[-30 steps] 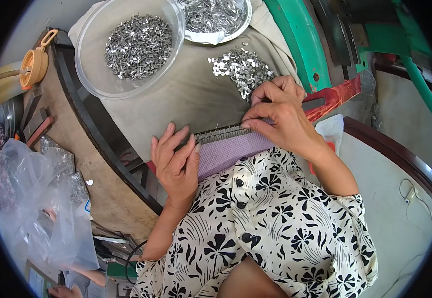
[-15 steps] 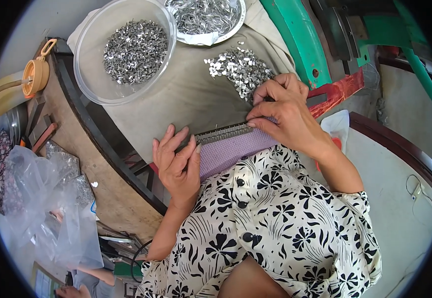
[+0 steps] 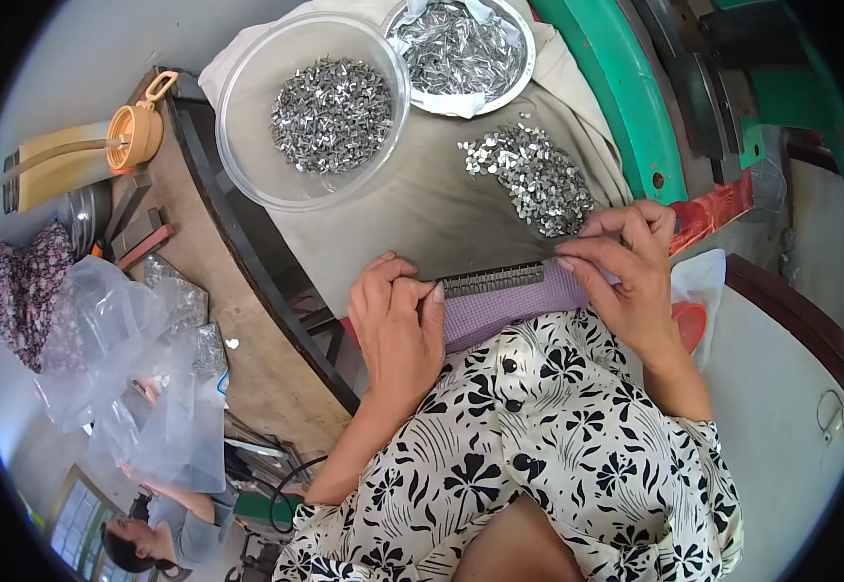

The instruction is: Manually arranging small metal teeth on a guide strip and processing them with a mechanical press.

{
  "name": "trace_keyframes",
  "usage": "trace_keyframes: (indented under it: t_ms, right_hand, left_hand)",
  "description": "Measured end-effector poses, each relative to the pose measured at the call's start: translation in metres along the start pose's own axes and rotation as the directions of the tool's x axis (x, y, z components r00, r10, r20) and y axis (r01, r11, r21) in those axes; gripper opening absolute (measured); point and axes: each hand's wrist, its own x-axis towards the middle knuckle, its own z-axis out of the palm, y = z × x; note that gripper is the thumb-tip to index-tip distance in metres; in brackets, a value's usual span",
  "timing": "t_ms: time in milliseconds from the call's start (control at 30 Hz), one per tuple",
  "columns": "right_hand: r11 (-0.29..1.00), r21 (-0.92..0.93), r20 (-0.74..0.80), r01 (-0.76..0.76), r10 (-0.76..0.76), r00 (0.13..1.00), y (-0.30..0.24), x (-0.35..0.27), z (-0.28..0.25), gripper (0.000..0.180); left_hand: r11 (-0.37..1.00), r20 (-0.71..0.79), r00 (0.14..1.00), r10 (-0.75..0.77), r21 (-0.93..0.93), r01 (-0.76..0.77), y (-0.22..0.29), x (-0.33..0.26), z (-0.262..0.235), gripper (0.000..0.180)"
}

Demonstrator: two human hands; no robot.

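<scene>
A dark, slotted metal strip with a row of small metal pieces along it rests on a purple woven cloth in front of my body. My left hand grips the strip's left end, its thumb along the near side. Just beyond the other end is my right hand, thumb and index finger pinched together. Whatever they hold is too small to make out. A loose pile of shiny flat metal pieces lies on the grey cloth past my right hand.
A clear plastic bowl of small metal parts and a white bowl of longer metal pieces stand at the back. A green machine frame rises at right. Clear plastic bags, an orange-lidded container and another person are at left.
The whole scene has shifted right and down in the picture. My right hand has drawn away from the strip, uncovering its right end. My left hand's fingers have closed in at the left end.
</scene>
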Motion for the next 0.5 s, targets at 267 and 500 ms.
trace_keyframes:
  t_ms: [267, 500]
  right_hand:
    - [0.995, -0.095, -0.179, -0.020, 0.003, 0.984, 0.005, -0.017, -0.011, 0.022]
    - [0.973, -0.179, -0.336, -0.148, 0.081, 0.938, 0.028, -0.038, -0.017, 0.021]
  left_hand:
    - [0.982, 0.125, 0.987, -0.100, 0.173, 0.077, 0.017, 0.014, -0.004, 0.017]
    - [0.980, 0.186, 0.976, -0.115, 0.180, 0.081, 0.021, 0.019, -0.009, 0.013]
